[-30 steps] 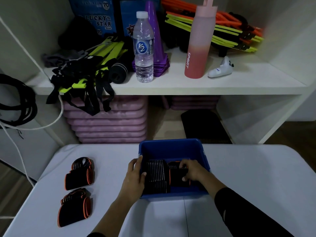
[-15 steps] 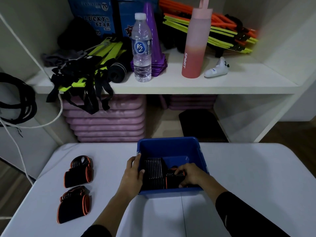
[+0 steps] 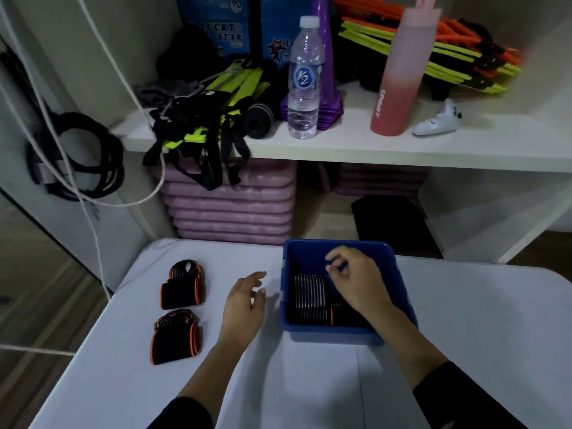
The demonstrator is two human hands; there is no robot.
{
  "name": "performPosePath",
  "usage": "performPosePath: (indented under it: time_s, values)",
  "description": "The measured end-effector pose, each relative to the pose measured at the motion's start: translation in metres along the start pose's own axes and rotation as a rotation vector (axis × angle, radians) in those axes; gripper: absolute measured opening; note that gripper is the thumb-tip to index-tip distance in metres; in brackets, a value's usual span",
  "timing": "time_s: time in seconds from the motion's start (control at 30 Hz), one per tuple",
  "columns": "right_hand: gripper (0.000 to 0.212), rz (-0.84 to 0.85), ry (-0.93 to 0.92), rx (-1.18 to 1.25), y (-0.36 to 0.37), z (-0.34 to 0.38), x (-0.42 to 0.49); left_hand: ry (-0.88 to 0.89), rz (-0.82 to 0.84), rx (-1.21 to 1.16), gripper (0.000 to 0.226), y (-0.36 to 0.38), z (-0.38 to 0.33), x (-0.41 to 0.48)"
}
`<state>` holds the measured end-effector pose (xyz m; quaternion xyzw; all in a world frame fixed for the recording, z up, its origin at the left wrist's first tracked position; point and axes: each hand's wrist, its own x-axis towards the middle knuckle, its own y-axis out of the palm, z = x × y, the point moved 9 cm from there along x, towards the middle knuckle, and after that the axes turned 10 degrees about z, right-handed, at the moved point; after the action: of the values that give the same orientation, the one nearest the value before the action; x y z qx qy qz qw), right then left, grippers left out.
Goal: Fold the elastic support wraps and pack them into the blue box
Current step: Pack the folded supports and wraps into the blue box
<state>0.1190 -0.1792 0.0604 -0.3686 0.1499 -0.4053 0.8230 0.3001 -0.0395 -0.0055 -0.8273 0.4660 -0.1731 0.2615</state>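
The blue box [image 3: 402,289] stands on the white table [image 3: 464,335] and holds black folded wraps [image 3: 309,297] with orange trim. My right hand [image 3: 356,280] hovers over the box, fingers loosely curled, holding nothing. My left hand [image 3: 244,305] is over the table just left of the box, fingers spread and empty. Two black wraps with orange edges lie at the table's left: one farther [image 3: 182,284], one nearer [image 3: 175,337].
Behind the table a white shelf [image 3: 340,147] carries a water bottle [image 3: 305,78], a pink bottle [image 3: 399,75], purple cones, yellow and orange straps. Pink mats [image 3: 229,202] are stacked underneath. Black cords [image 3: 83,156] and a white rope hang at left.
Both hands have left the wraps in the box. The left hand came off the box's left wall and moved left over the table; the right hand rose above the box.
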Motion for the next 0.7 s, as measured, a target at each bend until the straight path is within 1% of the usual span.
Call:
performPosePath:
  time_s: [0.03, 0.07, 0.13, 0.23, 0.3, 0.37, 0.43, 0.5, 0.6, 0.7]
  values:
    - [0.011, -0.011, -0.027, 0.073, 0.011, 0.017, 0.0, -0.025, -0.041, -0.011, 0.03, -0.013, 0.01, -0.005]
    - [0.011, 0.016, -0.044, 0.144, 0.028, 0.033, -0.001, -0.061, -0.072, -0.019, 0.028, -0.026, 0.022, -0.011]
    - [0.013, 0.131, -0.047, 0.271, 0.076, 0.058, -0.002, -0.144, -0.131, 0.005, 0.025, -0.053, 0.05, -0.024]
    - [0.013, 0.351, -0.004, 0.357, 0.163, 0.078, -0.007, -0.271, -0.26, 0.09, 0.028, -0.096, 0.094, -0.045]
    - [0.022, 0.53, 0.097, 0.361, 0.222, 0.077, -0.014, -0.386, -0.305, 0.082, 0.029, -0.117, 0.127, -0.058]
    - [0.041, 0.669, 0.157, 0.321, 0.269, 0.074, -0.022, -0.467, -0.313, 0.043, 0.026, -0.129, 0.158, -0.069]
    - [0.063, 0.75, 0.159, 0.297, 0.302, 0.075, -0.029, -0.509, -0.246, 0.006, 0.029, -0.13, 0.182, -0.074]
    - [0.077, 0.764, 0.14, 0.29, 0.32, 0.078, -0.029, -0.525, -0.132, -0.036, 0.036, -0.124, 0.198, -0.075]
    - [0.085, 0.724, 0.116, 0.311, 0.334, 0.084, -0.022, -0.517, 0.031, -0.125, 0.042, -0.11, 0.209, -0.072]
    - [0.082, 0.712, 0.112, 0.338, 0.347, 0.089, -0.015, -0.505, 0.091, -0.215, 0.044, -0.103, 0.214, -0.07]
